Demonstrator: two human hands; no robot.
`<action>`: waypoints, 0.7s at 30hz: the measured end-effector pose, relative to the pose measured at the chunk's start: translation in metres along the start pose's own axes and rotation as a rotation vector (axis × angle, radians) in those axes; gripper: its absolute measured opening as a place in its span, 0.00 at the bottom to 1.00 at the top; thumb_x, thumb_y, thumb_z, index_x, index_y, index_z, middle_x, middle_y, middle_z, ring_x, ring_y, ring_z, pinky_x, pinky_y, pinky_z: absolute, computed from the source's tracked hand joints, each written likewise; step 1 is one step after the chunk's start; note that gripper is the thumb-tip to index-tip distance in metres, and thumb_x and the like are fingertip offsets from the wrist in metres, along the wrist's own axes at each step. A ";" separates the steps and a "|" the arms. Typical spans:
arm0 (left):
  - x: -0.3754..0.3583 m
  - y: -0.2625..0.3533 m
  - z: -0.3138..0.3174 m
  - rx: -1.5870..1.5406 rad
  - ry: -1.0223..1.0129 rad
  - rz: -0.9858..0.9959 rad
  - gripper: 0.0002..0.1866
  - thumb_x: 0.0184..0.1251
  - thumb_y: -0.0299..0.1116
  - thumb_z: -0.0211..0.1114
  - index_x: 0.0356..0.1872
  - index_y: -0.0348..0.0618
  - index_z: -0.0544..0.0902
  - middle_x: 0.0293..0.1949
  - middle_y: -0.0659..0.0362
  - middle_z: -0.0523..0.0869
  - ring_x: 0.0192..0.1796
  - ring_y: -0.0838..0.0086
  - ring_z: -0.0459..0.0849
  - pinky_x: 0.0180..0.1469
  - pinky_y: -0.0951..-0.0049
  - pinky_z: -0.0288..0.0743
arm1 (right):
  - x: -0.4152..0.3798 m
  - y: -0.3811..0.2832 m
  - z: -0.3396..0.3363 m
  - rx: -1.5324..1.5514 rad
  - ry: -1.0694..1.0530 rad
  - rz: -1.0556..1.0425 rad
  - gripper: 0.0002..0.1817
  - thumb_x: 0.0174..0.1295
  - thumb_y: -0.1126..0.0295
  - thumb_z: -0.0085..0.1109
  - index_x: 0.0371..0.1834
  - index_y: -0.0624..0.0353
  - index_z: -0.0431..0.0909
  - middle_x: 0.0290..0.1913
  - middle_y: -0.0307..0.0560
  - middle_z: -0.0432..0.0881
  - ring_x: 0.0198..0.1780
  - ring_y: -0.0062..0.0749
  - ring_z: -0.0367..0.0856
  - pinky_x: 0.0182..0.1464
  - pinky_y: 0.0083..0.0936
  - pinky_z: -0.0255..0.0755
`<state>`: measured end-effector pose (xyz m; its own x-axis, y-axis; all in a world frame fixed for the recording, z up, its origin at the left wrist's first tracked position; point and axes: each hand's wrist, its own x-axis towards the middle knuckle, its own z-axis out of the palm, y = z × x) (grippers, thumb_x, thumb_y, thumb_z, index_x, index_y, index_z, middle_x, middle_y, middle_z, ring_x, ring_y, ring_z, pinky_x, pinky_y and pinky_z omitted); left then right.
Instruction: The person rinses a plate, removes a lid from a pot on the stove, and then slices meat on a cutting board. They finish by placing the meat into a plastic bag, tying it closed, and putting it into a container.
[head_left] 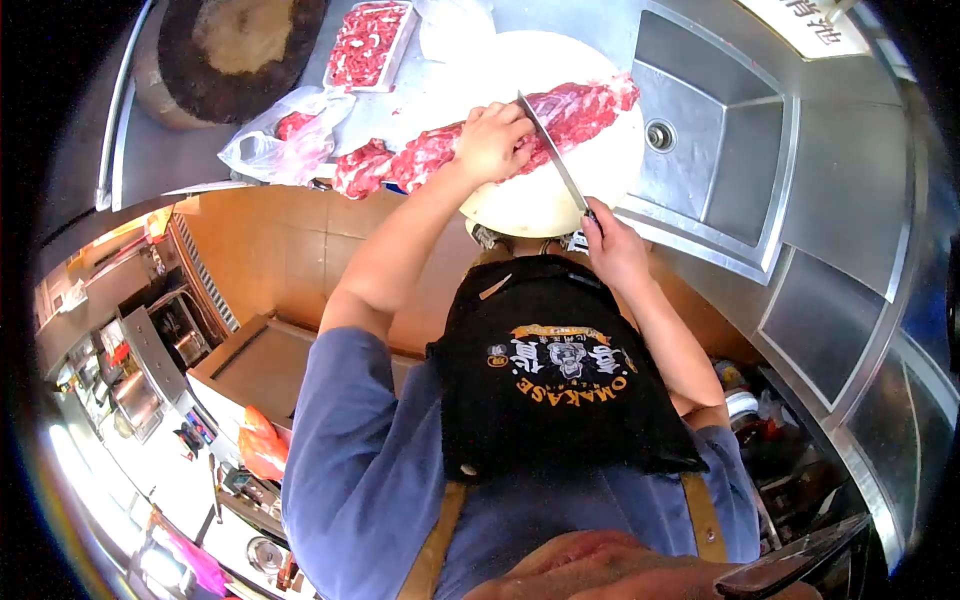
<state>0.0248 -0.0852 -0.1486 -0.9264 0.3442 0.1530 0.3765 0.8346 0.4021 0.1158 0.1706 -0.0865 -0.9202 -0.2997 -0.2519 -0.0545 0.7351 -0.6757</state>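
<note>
A long strip of raw red meat [585, 108] lies across a round white cutting board [545, 205], its left end reaching past the board. My left hand [492, 140] presses on the middle of the meat with curled fingers gripping it. In my right hand [615, 245] is the handle of a kitchen knife [555, 155]. The blade slants up and left over the meat, just right of my left fingers. Whether its edge has entered the meat is hard to tell.
A steel sink [690, 150] adjoins the board on the right. Further left are a tray of cut meat [370, 45], a clear plastic bag [285, 135] with meat inside, and a thick round wooden chopping block [240, 35]. A white plastic bag [455, 30] lies behind the board.
</note>
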 end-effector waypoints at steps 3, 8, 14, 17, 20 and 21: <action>0.001 -0.004 0.007 -0.002 0.029 -0.003 0.12 0.56 0.39 0.66 0.41 0.52 0.85 0.45 0.62 0.81 0.55 0.64 0.77 0.56 0.57 0.68 | 0.009 0.001 0.006 -0.104 -0.053 0.063 0.18 0.73 0.59 0.50 0.63 0.48 0.73 0.40 0.61 0.85 0.41 0.59 0.85 0.43 0.50 0.77; 0.003 -0.008 0.015 -0.068 0.041 -0.009 0.13 0.53 0.39 0.67 0.41 0.52 0.85 0.44 0.61 0.81 0.51 0.63 0.79 0.55 0.58 0.70 | 0.059 -0.011 0.020 -0.105 -0.001 0.006 0.17 0.73 0.59 0.49 0.61 0.49 0.74 0.34 0.62 0.85 0.37 0.62 0.84 0.42 0.53 0.76; 0.003 -0.013 0.018 -0.035 0.159 0.032 0.13 0.52 0.40 0.69 0.40 0.50 0.85 0.45 0.59 0.83 0.52 0.61 0.80 0.56 0.58 0.71 | 0.071 -0.010 0.026 -0.160 -0.020 0.038 0.17 0.73 0.57 0.47 0.59 0.48 0.75 0.33 0.61 0.85 0.36 0.62 0.84 0.41 0.54 0.76; 0.003 -0.012 0.020 -0.027 0.139 -0.006 0.13 0.52 0.39 0.68 0.40 0.49 0.85 0.46 0.58 0.83 0.52 0.61 0.80 0.56 0.57 0.71 | 0.043 0.001 0.020 -0.151 -0.045 0.045 0.17 0.73 0.57 0.47 0.59 0.49 0.74 0.33 0.59 0.85 0.35 0.61 0.84 0.40 0.54 0.76; 0.001 -0.016 0.023 -0.050 0.128 -0.013 0.14 0.52 0.38 0.69 0.40 0.49 0.85 0.44 0.57 0.82 0.51 0.61 0.80 0.55 0.59 0.71 | 0.053 -0.001 0.025 -0.171 -0.091 0.060 0.17 0.73 0.56 0.46 0.58 0.50 0.73 0.33 0.61 0.85 0.37 0.61 0.84 0.40 0.54 0.76; 0.001 -0.015 0.025 -0.072 0.128 -0.013 0.13 0.51 0.37 0.69 0.40 0.49 0.85 0.43 0.57 0.82 0.51 0.61 0.80 0.55 0.59 0.71 | 0.072 -0.004 0.029 -0.164 -0.087 0.066 0.17 0.73 0.56 0.46 0.58 0.50 0.73 0.33 0.61 0.85 0.37 0.61 0.84 0.40 0.54 0.76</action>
<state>0.0187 -0.0864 -0.1764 -0.9265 0.2725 0.2594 0.3673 0.8042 0.4673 0.0611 0.1281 -0.1218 -0.8872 -0.2937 -0.3559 -0.0641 0.8423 -0.5352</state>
